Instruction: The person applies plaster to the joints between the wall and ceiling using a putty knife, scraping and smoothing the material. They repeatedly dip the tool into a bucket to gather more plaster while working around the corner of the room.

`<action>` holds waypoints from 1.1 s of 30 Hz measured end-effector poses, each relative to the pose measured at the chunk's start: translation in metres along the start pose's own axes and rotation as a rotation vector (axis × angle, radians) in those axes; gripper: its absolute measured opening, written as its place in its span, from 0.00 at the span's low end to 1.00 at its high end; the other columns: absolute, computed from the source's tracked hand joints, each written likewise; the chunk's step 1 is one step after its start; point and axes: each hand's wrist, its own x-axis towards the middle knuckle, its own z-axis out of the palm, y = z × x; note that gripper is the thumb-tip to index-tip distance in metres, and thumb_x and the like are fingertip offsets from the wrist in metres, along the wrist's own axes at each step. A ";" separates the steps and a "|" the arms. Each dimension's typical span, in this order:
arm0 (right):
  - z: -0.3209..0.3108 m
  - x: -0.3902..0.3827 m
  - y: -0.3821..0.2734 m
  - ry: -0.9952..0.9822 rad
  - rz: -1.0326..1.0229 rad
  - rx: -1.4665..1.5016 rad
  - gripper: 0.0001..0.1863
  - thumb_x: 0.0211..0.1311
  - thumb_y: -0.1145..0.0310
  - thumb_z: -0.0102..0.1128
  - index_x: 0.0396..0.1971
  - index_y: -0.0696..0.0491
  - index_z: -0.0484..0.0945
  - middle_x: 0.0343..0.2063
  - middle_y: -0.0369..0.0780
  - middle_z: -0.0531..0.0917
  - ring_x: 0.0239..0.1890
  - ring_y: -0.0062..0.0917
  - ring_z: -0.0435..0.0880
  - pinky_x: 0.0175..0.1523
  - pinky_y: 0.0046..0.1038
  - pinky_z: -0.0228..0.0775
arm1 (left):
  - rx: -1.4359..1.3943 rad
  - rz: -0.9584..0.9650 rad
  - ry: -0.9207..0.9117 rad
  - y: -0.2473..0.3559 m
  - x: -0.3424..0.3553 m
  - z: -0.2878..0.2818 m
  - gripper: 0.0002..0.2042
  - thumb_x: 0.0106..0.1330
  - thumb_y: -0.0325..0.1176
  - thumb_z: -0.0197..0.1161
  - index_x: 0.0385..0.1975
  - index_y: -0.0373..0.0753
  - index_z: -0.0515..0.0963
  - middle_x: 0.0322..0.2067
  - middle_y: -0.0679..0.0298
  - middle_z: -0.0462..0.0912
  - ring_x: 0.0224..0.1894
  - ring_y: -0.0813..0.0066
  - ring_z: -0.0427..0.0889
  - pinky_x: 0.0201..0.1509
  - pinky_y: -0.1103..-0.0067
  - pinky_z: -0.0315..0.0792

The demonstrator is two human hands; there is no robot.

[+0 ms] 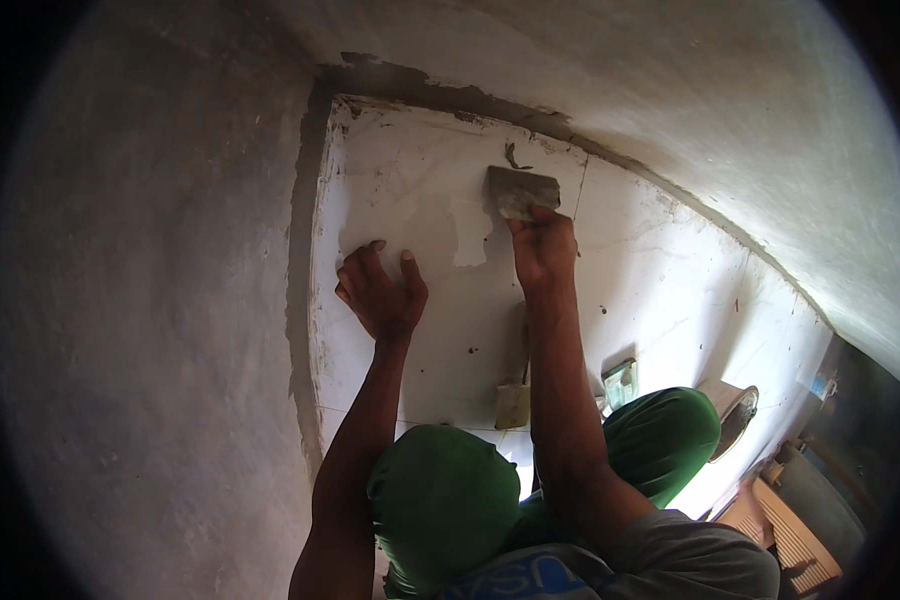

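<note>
My right hand pinches the near edge of a flat, grey, roughly rectangular scraper, smeared with mortar. The scraper lies low over a white tiled slab, close to a dark crumb of mortar. My left hand holds nothing and leans on the same slab farther left, its fingers bent and its thumb apart. Between my forearms, nearer my knees, lies a brush-like tool with a thin handle and a pale square head.
Plastered walls rise at the left and far side, with a dark grey mortar band along the slab's edge. Right of my knee are a green-and-white packet and a round container. Brown ribbed pieces lie lower right.
</note>
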 end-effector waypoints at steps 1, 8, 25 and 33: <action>0.002 0.011 -0.002 0.004 -0.003 0.001 0.21 0.72 0.82 0.42 0.62 0.68 0.68 0.63 0.55 0.75 0.66 0.49 0.77 0.74 0.54 0.72 | -0.001 0.003 -0.003 0.002 0.000 -0.001 0.23 0.69 0.48 0.65 0.58 0.41 0.76 0.54 0.57 0.78 0.61 0.53 0.72 0.64 0.55 0.62; 0.058 0.061 -0.048 -0.116 -0.088 0.020 0.24 0.74 0.81 0.37 0.67 0.63 0.67 0.65 0.52 0.74 0.68 0.50 0.74 0.77 0.57 0.68 | -0.040 0.000 -0.018 0.005 0.002 0.000 0.23 0.69 0.48 0.65 0.57 0.41 0.77 0.54 0.55 0.78 0.60 0.53 0.72 0.64 0.56 0.63; 0.030 0.089 -0.121 -0.203 -0.025 -0.092 0.26 0.81 0.76 0.36 0.74 0.68 0.58 0.72 0.58 0.67 0.75 0.52 0.67 0.78 0.59 0.67 | -0.029 0.037 0.027 0.003 0.000 -0.001 0.22 0.68 0.47 0.66 0.56 0.39 0.77 0.53 0.53 0.79 0.59 0.51 0.73 0.62 0.54 0.65; 0.068 0.029 -0.142 -0.189 -0.060 -0.049 0.24 0.79 0.80 0.37 0.71 0.69 0.61 0.70 0.57 0.69 0.74 0.53 0.68 0.78 0.56 0.68 | -0.055 0.009 0.008 0.001 0.000 0.000 0.23 0.68 0.50 0.64 0.57 0.43 0.77 0.53 0.55 0.76 0.58 0.52 0.71 0.63 0.56 0.63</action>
